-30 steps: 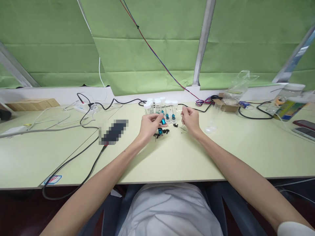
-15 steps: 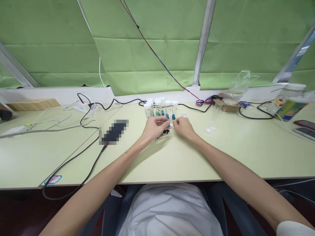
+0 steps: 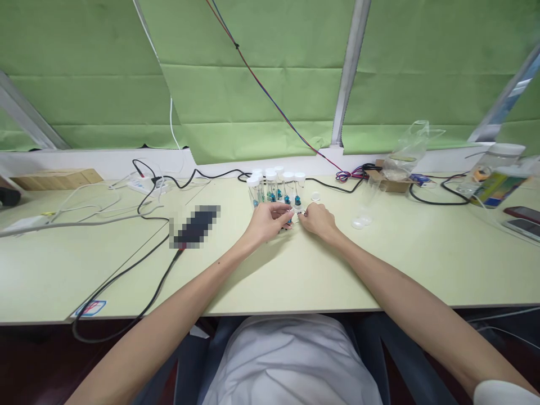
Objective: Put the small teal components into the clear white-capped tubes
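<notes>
My left hand (image 3: 266, 221) is closed, thumb and fingers pinched around a small blue part (image 3: 289, 222) that is mostly hidden. Just right of it, my right hand (image 3: 319, 219) is also closed, its fingertips on a small dark piece (image 3: 300, 214) too tiny to make out. Behind both hands stand several clear tubes (image 3: 298, 188) with white caps, holding blue-green pieces. Beyond the right hand a loose white cap (image 3: 315, 196) lies on the table.
Clear plastic tubes (image 3: 361, 216) lie right of my hands. Farther right are a cardboard box (image 3: 394, 183) with a plastic bag (image 3: 407, 157) and a clear jar (image 3: 485, 169). A blurred-out dark device (image 3: 196, 226) and black cable (image 3: 158, 287) are on the left of the table (image 3: 295, 281).
My right hand has shifted slightly right, and the gap between the hands is a little wider. Black pieces seen below the left hand earlier are now mostly covered.
</notes>
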{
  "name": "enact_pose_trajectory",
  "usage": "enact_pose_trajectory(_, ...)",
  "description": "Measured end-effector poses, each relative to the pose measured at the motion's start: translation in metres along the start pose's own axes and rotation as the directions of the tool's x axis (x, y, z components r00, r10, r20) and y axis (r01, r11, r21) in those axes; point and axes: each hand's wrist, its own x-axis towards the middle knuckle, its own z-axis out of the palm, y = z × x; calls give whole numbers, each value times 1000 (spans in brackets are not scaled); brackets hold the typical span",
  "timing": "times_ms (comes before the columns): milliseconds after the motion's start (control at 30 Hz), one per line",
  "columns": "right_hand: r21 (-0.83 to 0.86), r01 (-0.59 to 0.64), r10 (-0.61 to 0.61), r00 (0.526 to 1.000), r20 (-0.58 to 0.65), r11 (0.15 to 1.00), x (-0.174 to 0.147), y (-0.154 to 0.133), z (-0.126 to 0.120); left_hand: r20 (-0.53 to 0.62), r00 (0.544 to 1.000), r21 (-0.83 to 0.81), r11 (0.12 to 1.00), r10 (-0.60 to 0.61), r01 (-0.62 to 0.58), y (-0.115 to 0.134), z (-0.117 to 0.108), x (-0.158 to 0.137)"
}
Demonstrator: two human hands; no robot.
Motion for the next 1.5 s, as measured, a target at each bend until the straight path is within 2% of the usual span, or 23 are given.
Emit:
enact_pose_trajectory(367,-42,18,-18,1000,-5,999,-2,1,-2,-4,995,3,995,95,-95,0,1,0)
enact_pose_trajectory(567,-10,47,-47,999,-15,999,-2,1,0,-30,997,37,997,68,-67,3,1,-2)
enact_pose_trajectory(700,91,116,-107,989,-105,989,-1,0,1,-86,996,2,1000,-9,10,6,2,-1)
enact_pose_trajectory(800,231,237,-177,952,-250,944,-1,-4,-1,-137,990,-84,996,-42,31,11,2,-2)
enact_pose_trajectory(933,412,479,-216,813,-541,775,-6,-10,-7,-168,986,-164,986,-18,-10,19,2,-4)
enact_pose_trajectory(1033,459,578,-225,753,-619,674,-13,-15,-10,-177,984,-224,974,-30,-11,22,1,-5)
enact_pose_trajectory(1167,465,618,-252,733,-631,634,-18,-17,-10,-176,983,-293,956,-60,6,21,-1,-4)
enact_pose_trajectory(1500,463,608,-290,755,-588,645,-18,-16,-9,-153,985,-338,941,-84,27,20,-1,-3)
